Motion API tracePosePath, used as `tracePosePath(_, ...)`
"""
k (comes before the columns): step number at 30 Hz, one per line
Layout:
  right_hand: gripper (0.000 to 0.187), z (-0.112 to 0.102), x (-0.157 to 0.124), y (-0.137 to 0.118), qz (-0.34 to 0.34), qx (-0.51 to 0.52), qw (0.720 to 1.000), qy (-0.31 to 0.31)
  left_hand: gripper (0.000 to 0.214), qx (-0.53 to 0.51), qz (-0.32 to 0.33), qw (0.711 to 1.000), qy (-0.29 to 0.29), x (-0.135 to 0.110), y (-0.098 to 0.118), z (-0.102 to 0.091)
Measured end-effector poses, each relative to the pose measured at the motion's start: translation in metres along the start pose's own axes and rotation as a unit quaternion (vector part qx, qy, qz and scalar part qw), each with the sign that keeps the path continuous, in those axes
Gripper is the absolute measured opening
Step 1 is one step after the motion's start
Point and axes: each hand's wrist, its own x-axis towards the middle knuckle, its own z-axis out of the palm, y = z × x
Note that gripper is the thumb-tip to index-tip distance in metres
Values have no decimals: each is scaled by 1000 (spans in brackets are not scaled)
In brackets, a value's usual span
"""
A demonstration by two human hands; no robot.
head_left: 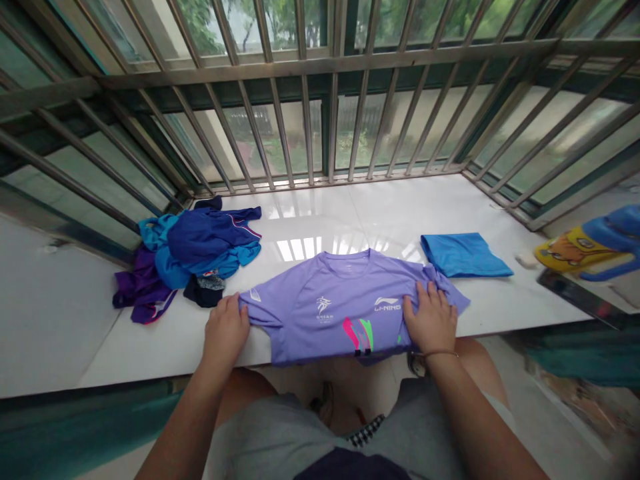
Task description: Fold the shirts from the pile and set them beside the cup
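Observation:
A lilac sports shirt (325, 300) lies front-up on the white window ledge (380, 207), its hem hanging over the near edge. My left hand (226, 330) rests on the shirt's left sleeve with the fingers curled onto the cloth. My right hand (431, 319) lies flat on the right side of the shirt, near the right sleeve, fingers spread.
A heap of blue and purple clothes (193, 257) sits on the ledge at the left. A folded blue garment (464, 255) lies at the right. Metal window bars (310, 120) fence the ledge on three sides. A yellow and blue object (595, 248) lies at far right.

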Motion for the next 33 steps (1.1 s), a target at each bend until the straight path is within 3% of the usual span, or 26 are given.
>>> tracePosePath(3, 68, 1, 0, 1, 1, 3, 1000, 7, 54, -27, -50, 998, 4, -4, -11, -2)
tracePosePath(10, 66, 2, 0, 0, -4, 10, 1000, 19, 44, -226, -25, 971, -76, -9, -4, -4)
tracePosePath(14, 67, 3, 0, 1, -4, 8, 1000, 16, 41, -279, -78, 952, -102, -13, -7, -12)
tracePosePath(16, 67, 3, 1, 3, -1, 11, 1000, 8, 46, -342, -113, 928, -94, -16, -9, -15)
tracePosePath(20, 67, -7, 6, -7, -21, 39, 999, -8, 59, -494, -181, 846, -88, -21, -8, -20)
tracePosePath(22, 67, -16, 6, -31, -114, 71, 991, 3, 62, -532, -210, 815, -91, -23, -5, -23)
tracePosePath(24, 64, -23, 0, -71, -248, 107, 963, 2, 63, -550, -228, 799, -89, -24, -2, -27)
tracePosePath(27, 62, -21, -10, -145, -396, 125, 907, -70, 62, -540, -234, 804, -84, -26, 0, -33)
tracePosePath(30, 66, -3, -12, -202, -430, 98, 886, -144, 62, -497, -232, 830, -95, -33, -8, -38)
tracePosePath(33, 70, 16, -7, -229, -405, 81, 896, -164, 61, -430, -235, 861, -137, -48, -28, -40)
